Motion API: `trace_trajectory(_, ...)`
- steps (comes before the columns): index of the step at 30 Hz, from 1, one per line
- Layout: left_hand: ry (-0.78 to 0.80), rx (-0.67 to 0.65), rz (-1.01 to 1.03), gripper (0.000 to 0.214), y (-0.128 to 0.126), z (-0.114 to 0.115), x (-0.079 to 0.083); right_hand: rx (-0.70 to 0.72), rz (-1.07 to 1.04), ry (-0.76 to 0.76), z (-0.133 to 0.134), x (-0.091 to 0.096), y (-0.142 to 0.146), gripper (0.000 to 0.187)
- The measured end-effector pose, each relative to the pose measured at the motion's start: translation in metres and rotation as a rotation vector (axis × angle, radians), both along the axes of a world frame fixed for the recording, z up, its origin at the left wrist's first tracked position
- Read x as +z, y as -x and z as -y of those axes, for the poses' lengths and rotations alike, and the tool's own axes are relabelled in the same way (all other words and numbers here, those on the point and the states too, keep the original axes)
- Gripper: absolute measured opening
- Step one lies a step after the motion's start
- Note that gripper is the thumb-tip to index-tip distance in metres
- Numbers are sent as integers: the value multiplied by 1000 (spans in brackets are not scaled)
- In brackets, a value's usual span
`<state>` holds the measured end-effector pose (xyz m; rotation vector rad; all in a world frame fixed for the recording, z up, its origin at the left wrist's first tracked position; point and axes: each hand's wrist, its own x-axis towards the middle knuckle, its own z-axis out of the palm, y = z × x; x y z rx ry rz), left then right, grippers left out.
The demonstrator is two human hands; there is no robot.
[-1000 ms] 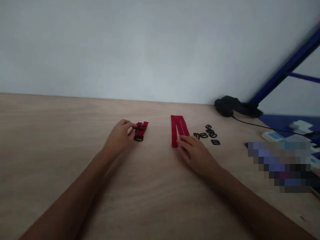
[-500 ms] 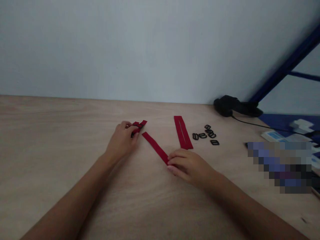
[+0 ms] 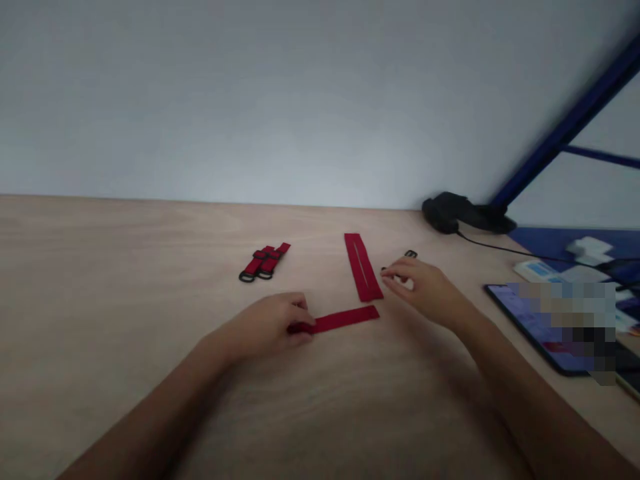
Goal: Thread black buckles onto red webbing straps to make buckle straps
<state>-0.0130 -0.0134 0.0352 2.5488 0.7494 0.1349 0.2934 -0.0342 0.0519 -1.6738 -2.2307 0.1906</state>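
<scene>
First, left hand [image 3: 265,327]: fingers pressed together and curled over the left end of a loose red webbing strap [image 3: 345,320]. The thumb is out of sight, so a true pinch cannot be confirmed. The placement suggests the hand is steadying the strap.

Right hand [image 3: 423,290]: fingers close together and extended toward the far side of the table, tips just beside a slit red strap [image 3: 363,267]. A small dark piece shows at the fingertips; whether it is held cannot be told.

Loose strap position: lying nearly crosswise on the table's near side, its free end just beside the lower end of the slit strap. It appears set apart from the slit strap for separate handling.

Slit strap position: lying lengthwise, flat and untouched, apparently laid out within easy reach.

Strap pair: two red straps fitted with black rings [image 3: 264,262], lying side by side, well left of the right hand and clear of the working area.

Hardware: one black slider [image 3: 411,254] visible beyond the right hand; anything behind that hand cannot be seen.

Surroundings: a light wood table [image 3: 150,253] against a pale wall [image 3: 300,100]; a black clamp [image 3: 447,213] with a cable [image 3: 500,247] at the far right; a tablet [image 3: 520,320], partly blurred, lying to the right.
</scene>
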Motion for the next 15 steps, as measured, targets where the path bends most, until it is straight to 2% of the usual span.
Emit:
trace_trajectory(2,17,-30,10,17,-3,4,2,-237,147,7,-14,-3,-29,28)
trace_trajectory(3,21,-42,11,17,-3,5,2,-320,204,58,-19,-5,-43,30)
trace_trajectory(6,18,-62,6,18,-2,5,4,-494,276,187,-28,-10,-70,33)
trace_trajectory(8,19,-72,10,19,-1,5,4,-539,278,210,-28,-12,-76,36)
trace_trajectory(12,9,-45,12,21,0,5,4,-515,269,318,-25,-12,-73,42)
trace_trajectory(15,12,-25,19,21,0,6,4,-482,269,360,-23,-13,-68,32)
